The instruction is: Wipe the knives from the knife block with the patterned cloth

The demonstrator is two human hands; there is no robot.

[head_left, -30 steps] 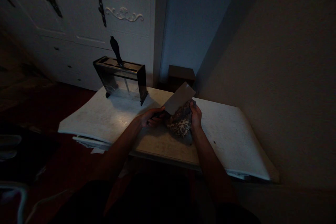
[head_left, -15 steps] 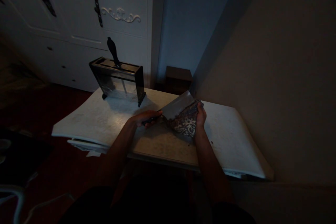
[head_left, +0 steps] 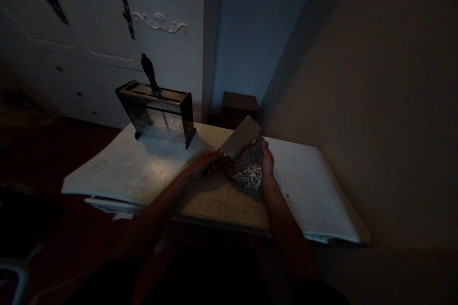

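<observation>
A cleaver with a broad, pale metal blade is held above the table, its blade slanting up to the right. My left hand is wrapped round its dark handle. A patterned cloth, dark with whitish swirls, hangs beside the blade's lower edge. My right hand grips the cloth at its right side. Part of the blade's lower edge is hidden behind the cloth; in the dim light I cannot tell whether the two touch.
A knife block with clear sides and one black-handled knife stands at the table's back left. The white-covered table meets a wall on the right. Behind are a white cabinet and a dark box.
The cloth has shifted down along the blade, leaving more of the blade's upper part uncovered. My right hand has moved slightly left and down. The whole view has shifted a little.
</observation>
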